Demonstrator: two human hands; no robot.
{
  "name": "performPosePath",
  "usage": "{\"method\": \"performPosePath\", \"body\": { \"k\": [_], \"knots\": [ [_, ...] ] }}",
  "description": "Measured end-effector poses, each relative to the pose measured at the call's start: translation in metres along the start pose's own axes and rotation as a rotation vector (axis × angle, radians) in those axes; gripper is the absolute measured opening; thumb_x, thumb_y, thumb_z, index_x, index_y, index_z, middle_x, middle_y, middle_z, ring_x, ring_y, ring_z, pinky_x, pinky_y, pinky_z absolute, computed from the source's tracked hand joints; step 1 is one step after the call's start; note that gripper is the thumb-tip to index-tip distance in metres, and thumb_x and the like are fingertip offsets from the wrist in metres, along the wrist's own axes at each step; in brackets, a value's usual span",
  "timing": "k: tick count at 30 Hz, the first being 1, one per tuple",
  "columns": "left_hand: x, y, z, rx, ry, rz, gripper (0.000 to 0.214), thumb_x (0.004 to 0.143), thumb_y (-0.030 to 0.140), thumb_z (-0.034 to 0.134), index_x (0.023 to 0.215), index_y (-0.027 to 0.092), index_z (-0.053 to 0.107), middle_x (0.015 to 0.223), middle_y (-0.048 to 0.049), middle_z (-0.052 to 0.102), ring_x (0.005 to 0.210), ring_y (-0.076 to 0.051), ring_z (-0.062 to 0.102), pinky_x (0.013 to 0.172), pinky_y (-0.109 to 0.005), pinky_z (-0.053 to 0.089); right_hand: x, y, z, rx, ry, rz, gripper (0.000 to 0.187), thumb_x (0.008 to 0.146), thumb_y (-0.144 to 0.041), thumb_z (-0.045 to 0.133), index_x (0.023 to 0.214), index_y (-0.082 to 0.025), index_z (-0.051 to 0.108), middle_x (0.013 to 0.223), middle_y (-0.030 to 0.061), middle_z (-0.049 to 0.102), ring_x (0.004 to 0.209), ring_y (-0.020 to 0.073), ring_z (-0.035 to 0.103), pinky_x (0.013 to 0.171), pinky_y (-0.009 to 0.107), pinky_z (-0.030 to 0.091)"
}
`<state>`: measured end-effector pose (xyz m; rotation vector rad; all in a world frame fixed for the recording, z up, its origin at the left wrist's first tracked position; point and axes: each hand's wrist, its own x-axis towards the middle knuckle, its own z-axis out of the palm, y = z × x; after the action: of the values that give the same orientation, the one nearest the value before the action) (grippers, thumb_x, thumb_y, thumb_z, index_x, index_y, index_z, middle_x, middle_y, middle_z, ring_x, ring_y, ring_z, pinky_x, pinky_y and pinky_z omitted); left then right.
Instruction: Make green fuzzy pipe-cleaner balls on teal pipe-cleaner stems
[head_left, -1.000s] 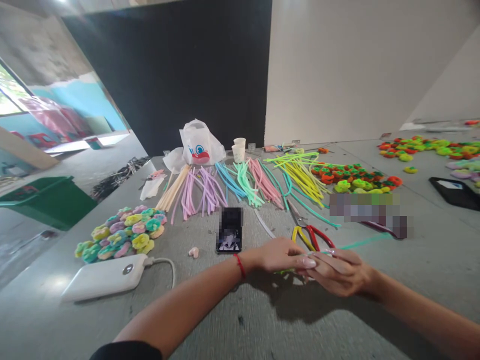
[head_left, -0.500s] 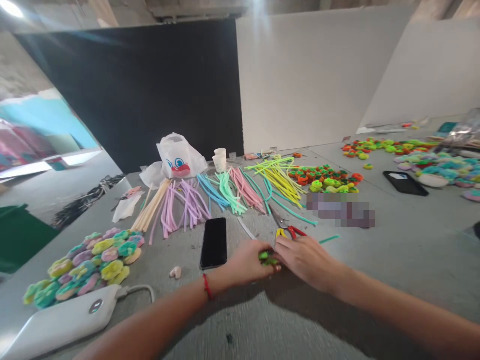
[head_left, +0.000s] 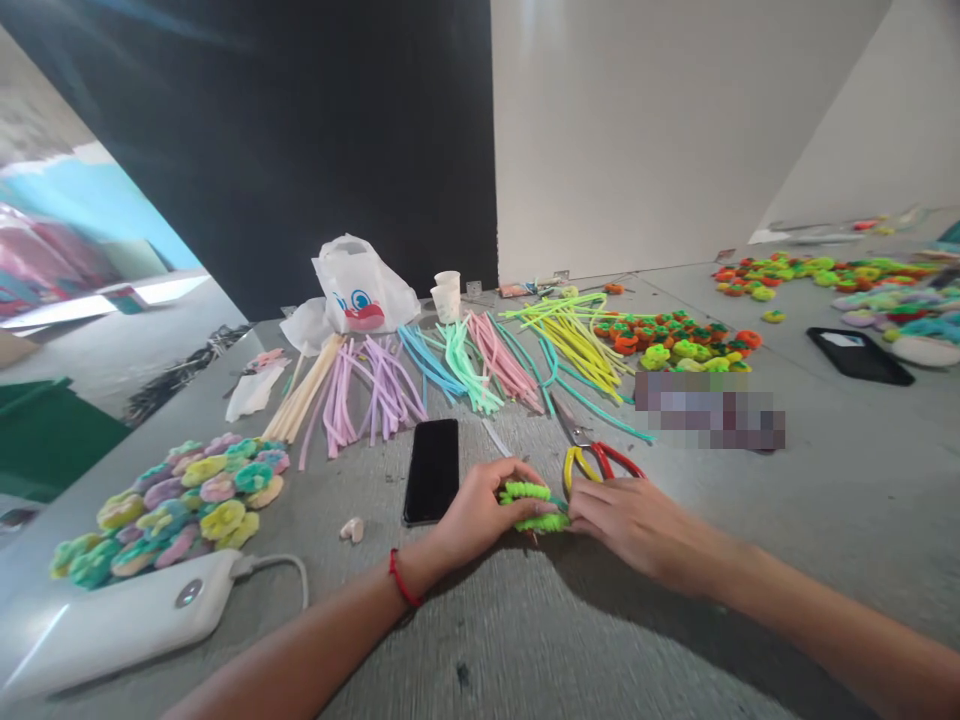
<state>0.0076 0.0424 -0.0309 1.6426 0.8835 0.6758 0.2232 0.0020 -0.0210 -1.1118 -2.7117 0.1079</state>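
My left hand (head_left: 476, 515), with a red string on its wrist, is curled round a fuzzy lime-green pipe cleaner coil (head_left: 529, 505) lying on the grey table (head_left: 525, 640). My right hand (head_left: 626, 520) pinches the coil's right end with its fingertips. Just beyond the hands lie scissors with yellow and red handles (head_left: 596, 455). A black phone (head_left: 433, 470) lies face up to the left of my left hand.
Bundles of coloured pipe cleaners (head_left: 465, 370) fan out across the middle. Pastel flower shapes (head_left: 187, 500) and a white power bank (head_left: 112, 625) sit at the left. Orange and green shapes (head_left: 679, 345), a white bag (head_left: 360, 290), paper cups (head_left: 448, 295) and another phone (head_left: 859, 355) lie further back.
The hands, first overlapping with little showing between them, now hold a green coil that has become plainly visible. The phone's screen has gone dark. The camera view has shifted.
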Motion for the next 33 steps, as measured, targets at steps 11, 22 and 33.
{"method": "performPosePath", "body": {
  "k": [11, 22, 33],
  "knots": [
    [-0.014, 0.018, 0.008, 0.179, -0.146, 0.097, 0.030, 0.092, 0.042, 0.045, 0.099, 0.015, 0.057, 0.081, -0.0031, 0.060, 0.073, -0.013, 0.053, 0.066, -0.023, 0.040, 0.000, -0.005, -0.002, 0.037, 0.072, -0.121, 0.020, 0.094, -0.015, 0.042, 0.086, -0.018, 0.060, 0.083, 0.0024, 0.060, 0.075, 0.0153, 0.053, 0.066, 0.027, 0.038],
    [-0.005, 0.012, 0.002, -0.247, 0.163, -0.068, 0.035, 0.076, 0.046, 0.066, 0.083, 0.012, 0.064, 0.070, -0.0030, 0.061, 0.060, -0.010, 0.052, 0.056, -0.021, 0.041, -0.001, -0.004, -0.009, -0.053, 0.332, -0.137, 0.033, 0.098, -0.017, 0.035, 0.077, -0.016, 0.061, 0.070, 0.0031, 0.057, 0.067, 0.0156, 0.047, 0.062, 0.028, 0.034],
    [-0.007, 0.014, 0.006, -0.540, 0.103, -0.137, 0.021, 0.066, 0.030, 0.074, 0.060, 0.012, 0.064, 0.056, -0.0011, 0.061, 0.052, -0.009, 0.052, 0.055, -0.022, 0.039, 0.000, -0.007, -0.009, -0.069, 0.277, -0.206, 0.038, 0.098, -0.015, 0.029, 0.075, -0.016, 0.060, 0.068, 0.0030, 0.056, 0.065, 0.0159, 0.044, 0.058, 0.029, 0.030]
  ]
}}
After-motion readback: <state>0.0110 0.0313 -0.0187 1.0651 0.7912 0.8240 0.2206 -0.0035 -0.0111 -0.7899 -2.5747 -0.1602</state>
